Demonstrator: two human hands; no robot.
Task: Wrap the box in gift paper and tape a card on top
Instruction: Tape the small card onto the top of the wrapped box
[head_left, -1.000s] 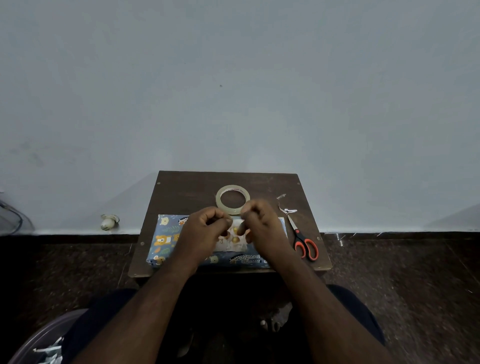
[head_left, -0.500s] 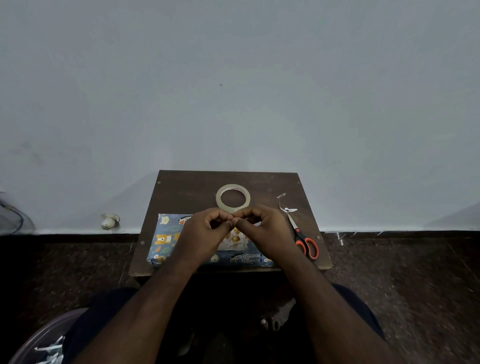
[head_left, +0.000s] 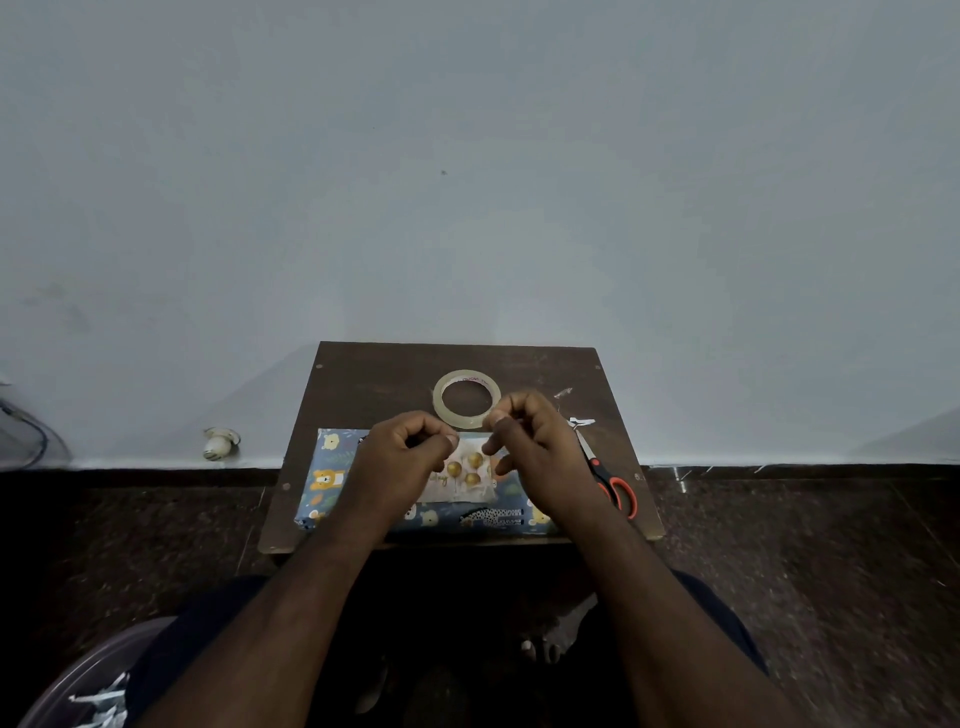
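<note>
The box (head_left: 332, 483), wrapped in blue animal-print paper, lies along the near edge of the small brown table (head_left: 389, 374). On top of it lies a pale card (head_left: 462, 475) with gold balloons, partly hidden by my hands. My left hand (head_left: 400, 462) and my right hand (head_left: 540, 452) hover just above the card's far edge. Each has thumb and forefinger pinched, a short gap apart. A small clear tape strip seems stretched between them, barely visible.
A clear tape roll (head_left: 466, 376) lies flat behind the box. Orange-handled scissors (head_left: 615, 491) lie to the right, with white scraps (head_left: 582, 422) at their tip. A basin (head_left: 78, 686) with paper scraps sits by my left knee. The wall rises right behind the table.
Half a second ago my pinched fingertips touched each other over the card. They have since drawn apart sideways, and the right hand has risen slightly toward the tape roll.
</note>
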